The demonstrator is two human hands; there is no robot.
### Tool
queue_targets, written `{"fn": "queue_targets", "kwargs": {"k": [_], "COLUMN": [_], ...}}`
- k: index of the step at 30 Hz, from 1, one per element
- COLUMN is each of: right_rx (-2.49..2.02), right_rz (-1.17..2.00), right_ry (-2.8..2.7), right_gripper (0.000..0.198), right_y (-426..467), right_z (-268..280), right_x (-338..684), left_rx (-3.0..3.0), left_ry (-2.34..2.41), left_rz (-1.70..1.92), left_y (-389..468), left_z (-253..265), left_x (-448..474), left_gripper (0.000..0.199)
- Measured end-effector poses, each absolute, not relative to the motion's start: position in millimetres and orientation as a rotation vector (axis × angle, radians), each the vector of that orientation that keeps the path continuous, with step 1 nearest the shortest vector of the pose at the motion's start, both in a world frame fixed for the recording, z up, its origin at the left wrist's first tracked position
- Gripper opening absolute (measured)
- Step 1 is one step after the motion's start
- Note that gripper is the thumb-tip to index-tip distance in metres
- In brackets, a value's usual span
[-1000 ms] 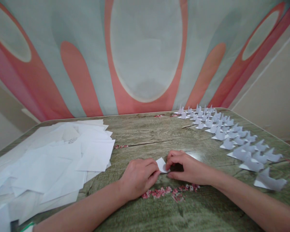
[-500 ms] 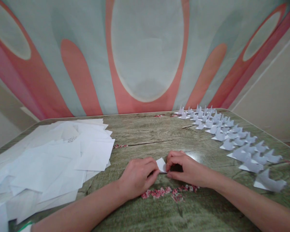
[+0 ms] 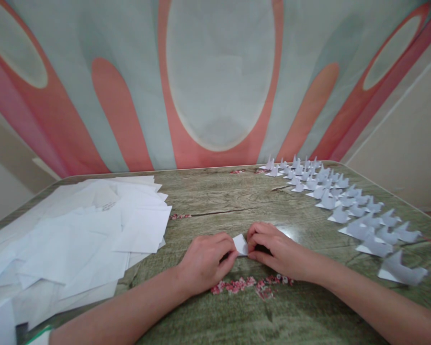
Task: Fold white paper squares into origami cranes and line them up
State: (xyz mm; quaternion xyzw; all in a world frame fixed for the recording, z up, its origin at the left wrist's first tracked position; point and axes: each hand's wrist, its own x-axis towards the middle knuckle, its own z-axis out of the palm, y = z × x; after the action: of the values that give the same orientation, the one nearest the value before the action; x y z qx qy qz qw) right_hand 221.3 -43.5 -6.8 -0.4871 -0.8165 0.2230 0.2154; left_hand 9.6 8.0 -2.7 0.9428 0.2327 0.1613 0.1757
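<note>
A small folded piece of white paper (image 3: 240, 245) is held low over the middle of the table, between my two hands. My left hand (image 3: 210, 261) pinches its left edge with thumb and fingers. On the other side, the thumb and curled fingers of my right hand (image 3: 271, 247) close on its right edge. The fingertips hide both ends of the paper, so only its pale middle shows. Whether it rests on the tabletop I cannot tell.
Loose white sheets (image 3: 79, 239) lie in a spread heap on the left. Several folded white paper birds (image 3: 375, 244) stand in rows along the right side. The wood-patterned table (image 3: 208, 191) has printed pink flowers and meets a painted backdrop (image 3: 219, 72) behind.
The thumb and fingers of my right hand have drawn slightly closer together at the paper's right edge. My left hand keeps its pinch, and the whole view has shifted very slightly.
</note>
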Motion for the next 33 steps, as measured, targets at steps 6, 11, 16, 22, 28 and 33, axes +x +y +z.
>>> {"fn": "queue_targets", "kwargs": {"k": [6,11,16,22,28,33], "right_rx": [-1.304,-1.304,-1.340,-1.345,-1.313,-1.265], "right_rz": [0.676,0.863,0.903,0.921,0.922,0.966], "right_ry": [-2.208,-2.039,-1.987,-1.999,-2.044,-2.050], "right_gripper": [0.005,0.008,0.007,0.006,0.008,0.010], "right_y": [-45,-41,-38,-35,-33,-33], "right_z": [-7,-8,-9,-7,-4,-4], "right_x": [224,225,223,223,225,229], "left_rx": [2.690,2.697,2.711,2.726,2.721,2.728], "left_ry": [0.640,0.616,0.619,0.628,0.619,0.616], "left_rz": [0.466,0.474,0.481,0.452,0.467,0.461], "left_y": [8,8,8,8,8,8], "left_z": [-4,-5,-4,-3,-2,-2], "left_x": [9,8,9,8,9,9], "left_gripper": [0.018,0.017,0.017,0.019,0.019,0.019]}}
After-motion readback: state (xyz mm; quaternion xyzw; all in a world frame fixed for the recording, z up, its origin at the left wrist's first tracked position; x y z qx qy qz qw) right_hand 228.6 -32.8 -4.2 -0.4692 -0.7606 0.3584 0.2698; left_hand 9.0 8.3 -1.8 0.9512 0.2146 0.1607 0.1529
